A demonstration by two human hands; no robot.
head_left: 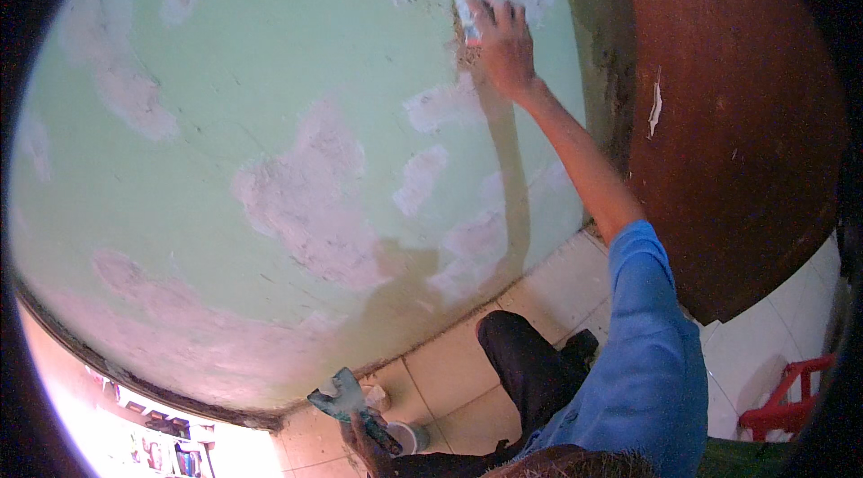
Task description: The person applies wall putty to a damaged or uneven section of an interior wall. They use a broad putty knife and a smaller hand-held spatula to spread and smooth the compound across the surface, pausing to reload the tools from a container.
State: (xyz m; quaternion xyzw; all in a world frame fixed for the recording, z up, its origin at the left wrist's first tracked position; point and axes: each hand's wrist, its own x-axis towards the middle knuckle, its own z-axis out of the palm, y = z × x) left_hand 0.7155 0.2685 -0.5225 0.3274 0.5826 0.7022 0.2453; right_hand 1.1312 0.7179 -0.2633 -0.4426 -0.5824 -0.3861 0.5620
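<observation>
My right arm reaches up to a pale green wall [297,64] with several whitish filler patches [310,199]. In my right hand [510,44] is a flat, putty-smeared scraper [468,17], pressed against the wall beside a rough brown gouge [467,55]. Its handle is hidden by my fingers. Low at the bottom of the view, my left hand [364,444] is closed around a wide putty knife [342,399], its blade coated with pale putty. A light-coloured tub [412,436] stands on the floor beside that hand.
A dark reddish-brown door panel [728,109] adjoins the wall on the right. Tiled floor [449,375] runs along the wall's base near my bent knee [512,343]. A red plastic stool [787,402] stands at lower right. Bright light and small items [171,446] appear at lower left.
</observation>
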